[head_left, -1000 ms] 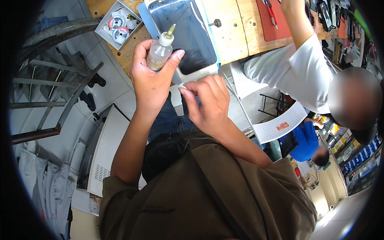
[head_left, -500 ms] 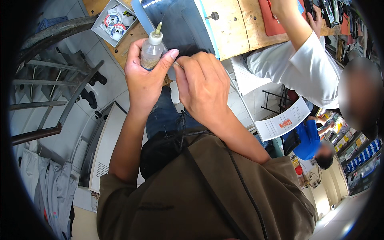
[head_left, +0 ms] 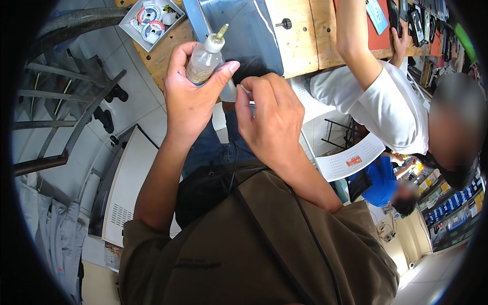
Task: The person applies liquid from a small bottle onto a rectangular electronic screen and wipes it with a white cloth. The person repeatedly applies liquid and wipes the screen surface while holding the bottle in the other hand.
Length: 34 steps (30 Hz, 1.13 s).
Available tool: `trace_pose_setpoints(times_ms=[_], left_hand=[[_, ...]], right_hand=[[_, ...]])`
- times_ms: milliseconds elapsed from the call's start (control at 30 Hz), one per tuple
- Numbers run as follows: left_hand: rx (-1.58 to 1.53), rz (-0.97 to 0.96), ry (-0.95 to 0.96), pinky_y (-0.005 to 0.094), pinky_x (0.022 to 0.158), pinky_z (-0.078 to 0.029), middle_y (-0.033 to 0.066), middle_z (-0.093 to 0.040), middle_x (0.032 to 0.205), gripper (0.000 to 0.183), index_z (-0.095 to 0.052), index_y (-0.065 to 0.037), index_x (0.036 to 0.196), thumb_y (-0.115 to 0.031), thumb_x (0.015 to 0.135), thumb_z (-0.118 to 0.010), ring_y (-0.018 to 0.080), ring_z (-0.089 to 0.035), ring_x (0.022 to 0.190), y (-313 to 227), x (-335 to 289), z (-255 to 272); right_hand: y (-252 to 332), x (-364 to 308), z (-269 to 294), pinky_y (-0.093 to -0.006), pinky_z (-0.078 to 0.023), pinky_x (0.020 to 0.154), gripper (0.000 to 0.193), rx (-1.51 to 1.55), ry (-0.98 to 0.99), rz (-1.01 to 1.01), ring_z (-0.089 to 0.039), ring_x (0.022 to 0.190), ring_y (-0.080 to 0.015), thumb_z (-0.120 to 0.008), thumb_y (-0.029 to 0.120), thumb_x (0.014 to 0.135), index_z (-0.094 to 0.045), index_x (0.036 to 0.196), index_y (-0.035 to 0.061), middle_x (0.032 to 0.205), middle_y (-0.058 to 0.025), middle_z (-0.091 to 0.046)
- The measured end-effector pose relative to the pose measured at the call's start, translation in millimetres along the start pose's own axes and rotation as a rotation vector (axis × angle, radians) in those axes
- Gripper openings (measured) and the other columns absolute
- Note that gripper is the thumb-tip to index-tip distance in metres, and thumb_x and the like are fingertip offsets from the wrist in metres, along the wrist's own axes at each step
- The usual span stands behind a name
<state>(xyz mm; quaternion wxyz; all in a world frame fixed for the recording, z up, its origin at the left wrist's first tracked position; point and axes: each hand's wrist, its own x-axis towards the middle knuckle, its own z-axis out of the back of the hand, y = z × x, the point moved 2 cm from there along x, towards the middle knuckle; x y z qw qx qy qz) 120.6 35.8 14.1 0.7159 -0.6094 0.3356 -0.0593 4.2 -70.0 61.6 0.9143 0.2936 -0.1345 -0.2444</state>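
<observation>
White tray (head_left: 133, 19) of solder reels stands on the worktop (head_left: 300, 40), top left. White printed sheet (head_left: 351, 158) with a red mark lies right. Blue packages (head_left: 455, 203) line shelves, far right.

Surface: wooden workbench (head_left: 300, 40), top of view.
On it: dark mat (head_left: 254, 35); white tray of solder reels (head_left: 147, 20); black knob (head_left: 286, 23); red mat (head_left: 378, 30), right.

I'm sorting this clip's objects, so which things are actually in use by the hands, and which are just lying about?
In use:
- small clear dropper bottle, gripped in the left hand
- small white bit, pinched by the right hand

Lying about:
- grey tray of wire spools
- dark mat on the wooden bench
- black knob
</observation>
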Motion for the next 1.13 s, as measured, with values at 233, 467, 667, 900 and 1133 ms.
trace_pose_setpoints(times_ms=[233,467,667,900,1133], left_hand=[[0.023,-0.007,-0.034,0.0275,0.084,-0.058,-0.0001,-0.075,0.102,0.046,-0.067,-0.003,0.122,-0.014,0.092,-0.1,0.0073,-0.068,0.092,0,1,-1],[0.016,-0.02,-0.056,0.0294,0.084,-0.06,0.0012,-0.077,0.101,0.048,-0.068,-0.002,0.12,-0.017,0.089,-0.102,0.0081,-0.068,0.092,2,2,-2],[0.04,-0.026,-0.056,0.0308,0.086,-0.06,0.0029,-0.077,0.103,0.05,-0.068,-0.001,0.121,-0.017,0.088,-0.102,0.0093,-0.069,0.094,4,2,-1],[0.011,-0.014,-0.043,0.0326,0.089,-0.06,0.0044,-0.077,0.105,0.051,-0.067,-0.001,0.122,-0.017,0.088,-0.102,0.0116,-0.07,0.095,6,2,-1],[0.07,-0.06,-0.008,0.0244,0.085,-0.058,-0.0019,-0.072,0.105,0.047,-0.065,-0.004,0.13,-0.009,0.095,-0.096,0.0056,-0.068,0.094,7,1,0]], right_hand=[[2,-2,2,-0.0467,-0.051,0.066,0.02,-0.006,0.003,-0.013,-0.064,0.077,-0.0338,-0.084,0.002,0.089,-0.069,0.102,0.0032,0.088,-0.0127,-0.06],[2,1,-3,-0.0466,-0.051,0.065,0.023,-0.005,-0.009,-0.016,-0.065,0.076,-0.034,-0.086,0.0,0.086,-0.071,0.103,0.0036,0.088,-0.0127,-0.063],[1,-1,-1,-0.0466,-0.052,0.066,0.023,0.01,-0.015,-0.019,-0.066,0.076,-0.0342,-0.086,-0.001,0.086,-0.071,0.102,0.004,0.088,-0.0127,-0.063],[-3,-8,8,-0.045,-0.053,0.065,0.025,0.018,0.034,-0.011,-0.067,0.074,-0.034,-0.087,-0.003,0.085,-0.071,0.103,0.0026,0.088,-0.0126,-0.066],[0,-5,20,-0.0437,-0.057,0.067,0.027,0.084,-0.016,-0.056,-0.071,0.078,-0.0345,-0.088,-0.005,0.087,-0.072,0.108,0.0011,0.092,-0.0134,-0.072]])
